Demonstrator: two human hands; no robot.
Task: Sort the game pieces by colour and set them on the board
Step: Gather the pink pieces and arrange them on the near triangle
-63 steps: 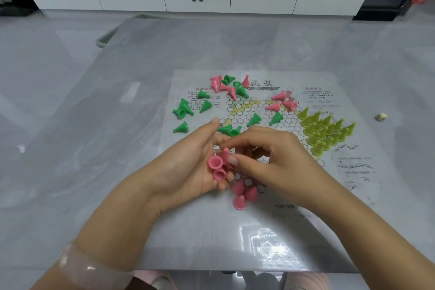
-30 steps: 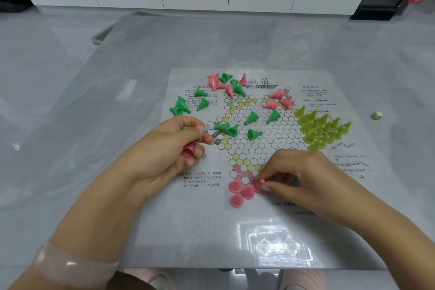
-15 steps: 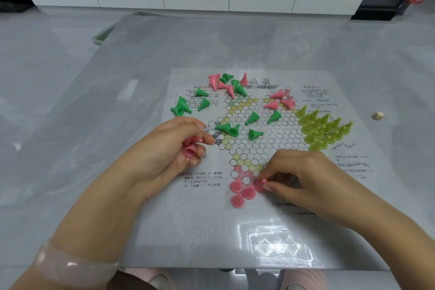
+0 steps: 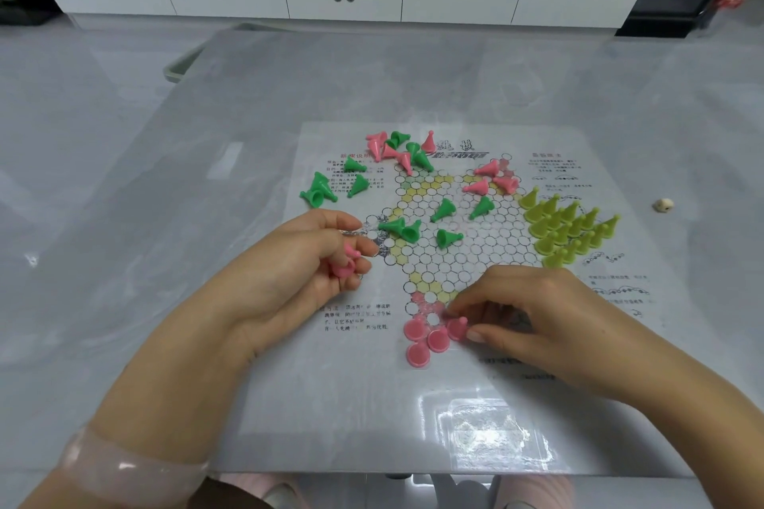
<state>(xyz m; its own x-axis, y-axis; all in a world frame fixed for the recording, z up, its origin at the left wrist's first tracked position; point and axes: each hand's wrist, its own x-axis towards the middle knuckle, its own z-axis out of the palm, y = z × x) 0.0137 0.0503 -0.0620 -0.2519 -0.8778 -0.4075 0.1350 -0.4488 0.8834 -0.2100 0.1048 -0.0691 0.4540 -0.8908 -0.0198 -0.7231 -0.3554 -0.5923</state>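
Little is changing since half a second ago: right hand [image 4: 533, 314] is staying at the near tip of the board [image 4: 454, 384], thumb and forefinger still pinched on an upright pink piece [image 4: 458, 327], which is standing on the board right beside the other set pink pieces [image 4: 426, 341]. Those three are sitting base-down, touching each other, at the pink corner of the hex grid. Left hand [image 4: 306, 273] is hovering just left of the grid, fingers curled closed around a few held pink pieces [image 4: 345, 262]; exact count is hard to tell. Loose green pieces [image 4: 442, 225] are lying tipped over mid-grid, more green pieces [image 4: 326, 188] are lying at the board's left edge. A mixed pink and green pile [image 4: 399, 151] is sitting at the far edge, three loose pink pieces [image 4: 490, 178] are lying near the far right of the grid. Yellow-green pieces [image 4: 566, 227] are standing upright, packed together in the right corner. Small pale bead [image 4: 664, 205] is resting on the table [image 4: 165, 260], well apart from the board.
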